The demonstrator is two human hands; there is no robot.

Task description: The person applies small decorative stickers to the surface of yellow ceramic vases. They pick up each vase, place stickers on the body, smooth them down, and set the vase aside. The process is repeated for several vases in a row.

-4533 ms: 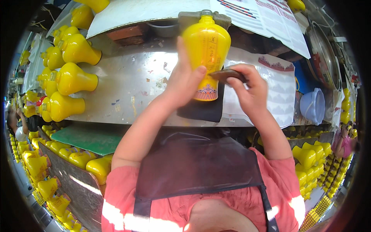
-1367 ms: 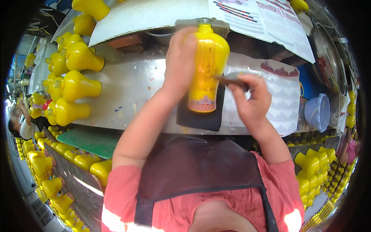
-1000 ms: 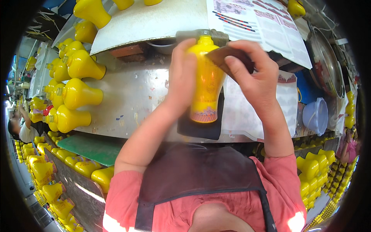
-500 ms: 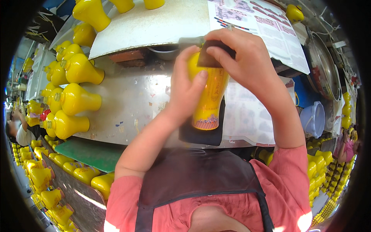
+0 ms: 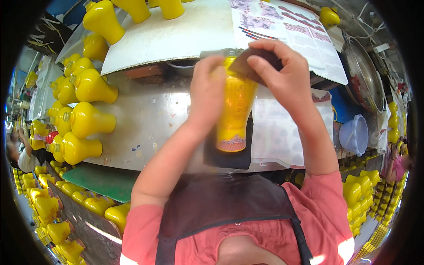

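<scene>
A glossy yellow bottle (image 5: 235, 106), wide-shouldered with a decal band at its base, lies in front of me with its clear neck pointing away. Under its base end is a black cloth pad (image 5: 227, 160). In my right hand (image 5: 282, 73) is a thin dark brown flat scraper (image 5: 254, 66), pinched between thumb and fingers, its edge against the bottle's shoulder. My left hand (image 5: 207, 90) is at the bottle's left side, its fingers smeared by motion, so their grip is unclear. A grey piece (image 5: 212, 53) sits beside the neck.
Several yellow bottles (image 5: 90, 119) lie along the left of the metal table (image 5: 150, 112). Printed decal sheets (image 5: 282, 26) cover the white board at the back right, with another sheet (image 5: 278, 128) beside the bottle. At right hangs a pale blue bucket (image 5: 353, 136). People sit at both far sides.
My left hand has shifted left, its thumb no longer across the bottle's front. The scraper has tilted and moved slightly right with my right hand. The bottle's printed side looks turned.
</scene>
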